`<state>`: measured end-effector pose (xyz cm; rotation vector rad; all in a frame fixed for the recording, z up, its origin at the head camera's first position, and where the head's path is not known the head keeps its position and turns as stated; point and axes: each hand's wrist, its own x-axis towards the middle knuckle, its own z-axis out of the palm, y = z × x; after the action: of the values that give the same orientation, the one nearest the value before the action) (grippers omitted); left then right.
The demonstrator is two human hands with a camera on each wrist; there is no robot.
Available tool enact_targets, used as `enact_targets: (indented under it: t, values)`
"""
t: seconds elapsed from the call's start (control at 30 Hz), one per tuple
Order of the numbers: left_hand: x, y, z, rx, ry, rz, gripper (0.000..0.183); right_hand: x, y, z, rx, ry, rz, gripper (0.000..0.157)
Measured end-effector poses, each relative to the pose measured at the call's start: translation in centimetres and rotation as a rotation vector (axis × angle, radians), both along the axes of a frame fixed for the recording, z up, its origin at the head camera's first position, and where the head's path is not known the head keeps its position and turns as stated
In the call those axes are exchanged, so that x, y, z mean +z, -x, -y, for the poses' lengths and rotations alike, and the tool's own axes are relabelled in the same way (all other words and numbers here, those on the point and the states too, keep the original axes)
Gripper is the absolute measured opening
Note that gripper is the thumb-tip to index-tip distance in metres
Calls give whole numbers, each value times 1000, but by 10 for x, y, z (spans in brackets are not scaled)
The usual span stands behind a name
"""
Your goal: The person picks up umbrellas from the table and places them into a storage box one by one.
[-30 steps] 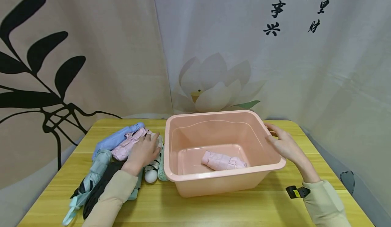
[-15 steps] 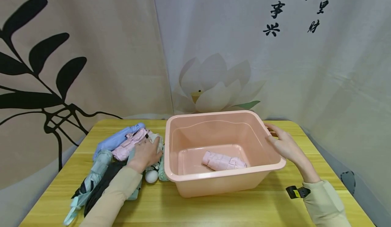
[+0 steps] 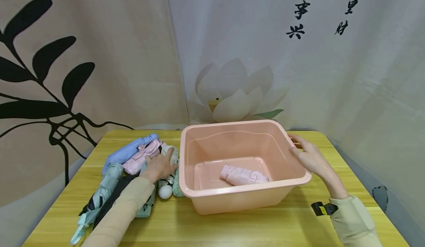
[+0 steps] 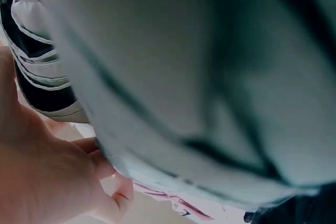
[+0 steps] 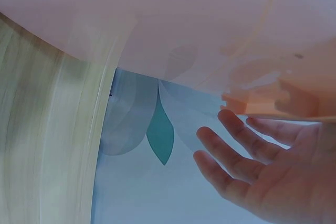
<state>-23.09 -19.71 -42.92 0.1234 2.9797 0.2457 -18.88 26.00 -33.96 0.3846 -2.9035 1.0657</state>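
Note:
My left hand point(image 3: 160, 167) lies among several folded umbrellas on the left of the table. Its fingers and thumb grip the end of a grey-green folded umbrella point(image 4: 157, 77), which fills much of the left wrist view. That umbrella's handle end point(image 3: 143, 212) shows below the sleeve in the head view. My right hand point(image 3: 308, 156) rests at the right rim of a pink plastic basin point(image 3: 239, 202). In the right wrist view its fingers point(image 5: 231, 163) reach out loosely beside the basin's outer wall. A folded pink umbrella point(image 3: 244, 175) lies inside the basin.
A blue umbrella point(image 3: 124, 153), a pink one point(image 3: 142, 158), a black one point(image 3: 124, 183) and a light teal one point(image 3: 106, 188) lie left of the hand. A white-tipped umbrella point(image 3: 166, 188) and a green one point(image 3: 177, 188) lie against the basin. A printed curtain point(image 3: 232, 55) hangs behind the table.
My left hand has shifted slightly right and down over the umbrellas, and its fingers have closed in on the grey-green one. The right hand and basin have stayed in place.

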Motion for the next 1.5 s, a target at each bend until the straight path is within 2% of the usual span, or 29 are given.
enact_targets:
  t: [0.27, 0.47, 0.8, 1.17, 1.37, 1.5]
  values:
    - [-4, 4, 4, 39, -107, 0, 68, 0, 0, 0, 11, 5, -12, 49]
    - [-1, 1, 3, 42, -154, -28, 68, 0, 0, 0, 14, 7, -8, 49]
    - [4, -4, 5, 57, -308, -78, 75, 0, 0, 0, 5, 6, -2, 50]
    - [15, -7, 8, -6, -394, -300, 73, -3, 1, 2, -13, 10, -12, 50]
    - [19, -7, 4, -77, -394, -514, 72, -5, 1, 4, -29, 28, -1, 49]
    - [26, -7, -1, -83, -398, -591, 76, -3, -2, 5, -39, 31, -2, 49]
